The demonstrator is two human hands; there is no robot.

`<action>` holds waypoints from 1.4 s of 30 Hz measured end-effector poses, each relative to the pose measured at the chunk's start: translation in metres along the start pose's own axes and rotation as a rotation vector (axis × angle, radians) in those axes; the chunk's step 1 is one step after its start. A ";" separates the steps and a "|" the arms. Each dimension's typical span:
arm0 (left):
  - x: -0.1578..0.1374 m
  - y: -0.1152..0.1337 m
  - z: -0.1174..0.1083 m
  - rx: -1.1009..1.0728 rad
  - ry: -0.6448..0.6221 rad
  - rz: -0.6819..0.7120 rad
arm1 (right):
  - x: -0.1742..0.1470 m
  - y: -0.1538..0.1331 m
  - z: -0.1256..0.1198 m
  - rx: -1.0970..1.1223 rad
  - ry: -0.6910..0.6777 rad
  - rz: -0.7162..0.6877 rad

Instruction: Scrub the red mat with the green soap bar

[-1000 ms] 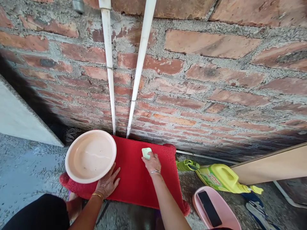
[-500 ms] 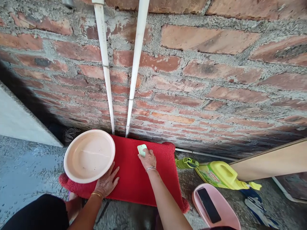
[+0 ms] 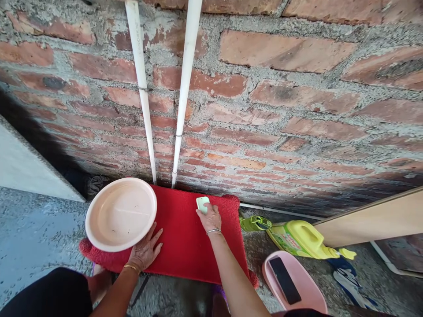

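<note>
My right hand [image 3: 210, 218] grips a small pale green scrub brush [image 3: 202, 204] with a hole near its end, its underside hidden against a red mat [image 3: 185, 246]. The mat has fluffy rolled edges at its corners and covers a raised surface. My left hand [image 3: 145, 251] lies flat on the mat with fingers spread, fingertips close to the rim of a pale pink basin [image 3: 90, 220]. This round basin rests on the mat's left part and holds a few dark specks. Whether the left fingers touch the basin is hard to tell.
On the floor at right lie a yellow detergent bottle [image 3: 304, 237] and a green bottle [image 3: 256, 223]. A pink tub [image 3: 310, 295] holds a dark phone-like slab [image 3: 284, 280]. Slippers [image 3: 352, 286] lie beyond. Behind the mat stand two white pipes [image 3: 181, 105] against a brick wall [image 3: 247, 123].
My right hand has slid the scrub brush a short way to the right across the red mat. My left hand stays flat beside the basin. The view has shifted slightly.
</note>
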State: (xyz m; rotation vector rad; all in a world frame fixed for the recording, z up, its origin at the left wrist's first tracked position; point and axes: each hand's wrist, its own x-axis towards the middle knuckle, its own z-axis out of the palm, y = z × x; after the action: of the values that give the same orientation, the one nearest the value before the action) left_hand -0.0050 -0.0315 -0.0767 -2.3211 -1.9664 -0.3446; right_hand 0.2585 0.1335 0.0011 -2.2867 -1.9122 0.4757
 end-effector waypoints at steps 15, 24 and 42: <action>0.000 0.002 0.000 -0.008 0.010 -0.012 | 0.010 0.062 -0.026 0.038 0.048 0.291; 0.001 0.003 -0.003 -0.020 -0.002 -0.010 | 0.032 0.030 -0.036 -0.131 -0.039 0.095; 0.000 0.003 -0.004 -0.069 -0.051 -0.041 | -0.043 -0.004 -0.002 -0.020 -0.071 -0.041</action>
State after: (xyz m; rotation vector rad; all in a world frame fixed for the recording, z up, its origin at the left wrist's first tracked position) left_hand -0.0028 -0.0327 -0.0727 -2.3565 -2.0603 -0.3646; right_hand 0.2492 0.0923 0.0113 -2.2668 -2.0016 0.5422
